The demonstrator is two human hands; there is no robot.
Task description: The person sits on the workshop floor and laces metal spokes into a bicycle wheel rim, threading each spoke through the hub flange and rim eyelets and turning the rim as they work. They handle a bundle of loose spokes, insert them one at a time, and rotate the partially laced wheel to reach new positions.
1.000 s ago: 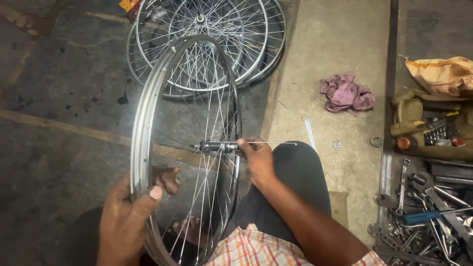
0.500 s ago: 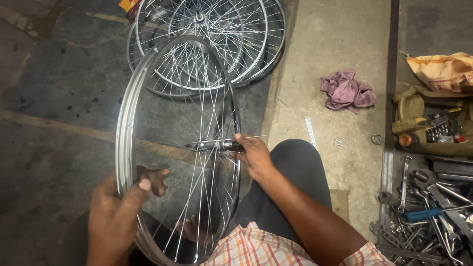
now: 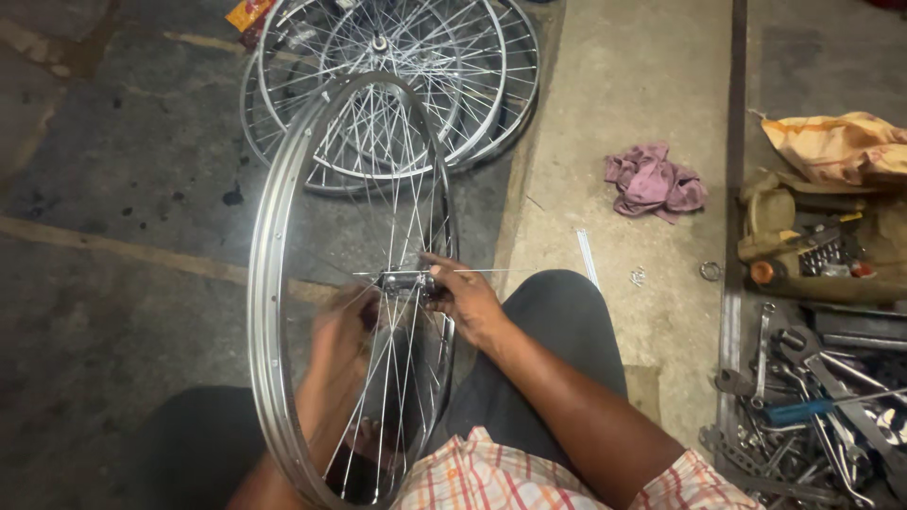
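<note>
A bicycle wheel [image 3: 274,312] stands upright on its rim between the seated person's knees, seen nearly edge-on, its silver rim running from about twelve o'clock down to six o'clock in the view. The left hand [image 3: 342,342] is behind the spokes, just at eight o'clock from the hub [image 3: 406,280]; it is blurred, so I cannot tell how far its fingers are closed or whether they grip a spoke. At the centre, the hub sits with a thin loose spoke [image 3: 482,271] sticking out toward three o'clock. The right hand [image 3: 465,297] has its fingers curled close about the hub's near end, thumb and fingertips pinched there, seemingly on that spoke. At twelve o'clock from the upright wheel, a stack of spoked wheels [image 3: 472,85] lies flat on the floor. Further right, at two o'clock, a crumpled pink rag [image 3: 654,181] lies on the concrete, with small metal rings [image 3: 709,271] near it. At the far right, a tray of spanners and tools [image 3: 822,406] sits at four o'clock, and a yellow cloth bag [image 3: 831,146] above it.
</note>
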